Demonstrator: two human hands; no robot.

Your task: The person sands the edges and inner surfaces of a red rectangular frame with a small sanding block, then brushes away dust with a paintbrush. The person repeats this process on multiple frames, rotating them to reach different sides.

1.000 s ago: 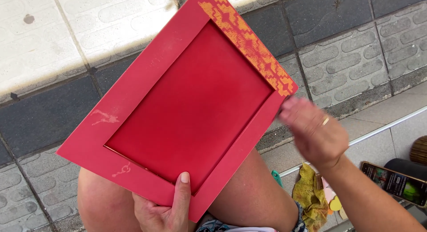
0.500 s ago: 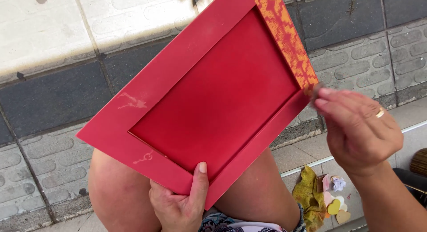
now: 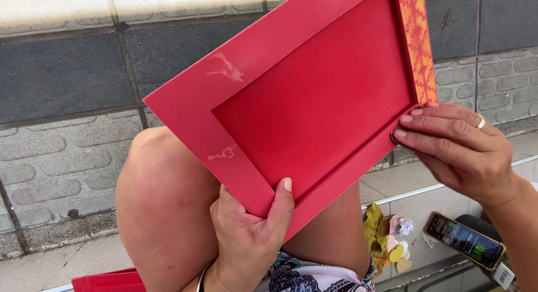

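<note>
Red frame [image 3: 314, 101] mid-frame over knee [image 3: 162, 213], clamped at lower edge by left hand [image 3: 252, 236]; right hand [image 3: 459, 149] fingers [image 3: 412, 121] pinching orange patterned strip [image 3: 417, 45] end — best kept steady, pressed flat along border.
</note>
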